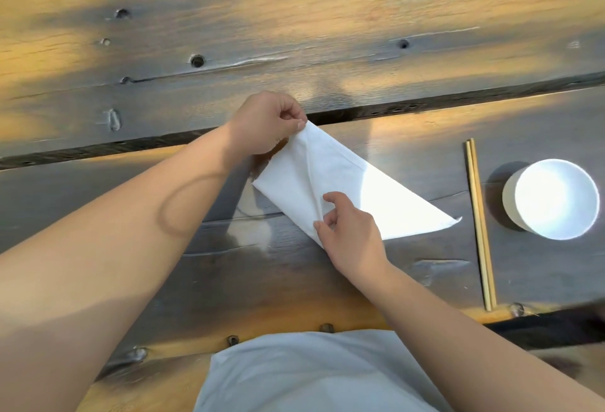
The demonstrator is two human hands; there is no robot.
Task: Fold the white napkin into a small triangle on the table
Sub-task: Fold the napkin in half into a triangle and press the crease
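The white napkin (353, 182) lies on the dark wooden table (294, 35) as a long triangle, its point aimed right toward the chopsticks. My left hand (265, 123) pinches the napkin's far upper corner between thumb and fingertips and lifts it slightly off the wood. My right hand (347, 231) pinches the napkin's near lower edge, with the index finger resting on the cloth. A raised fold line runs between the two hands.
A pair of wooden chopsticks (479, 225) lies lengthwise to the right of the napkin. A white bowl (553, 199) stands beyond them near the right edge. A dark gap between planks (425, 107) runs across the table behind the napkin.
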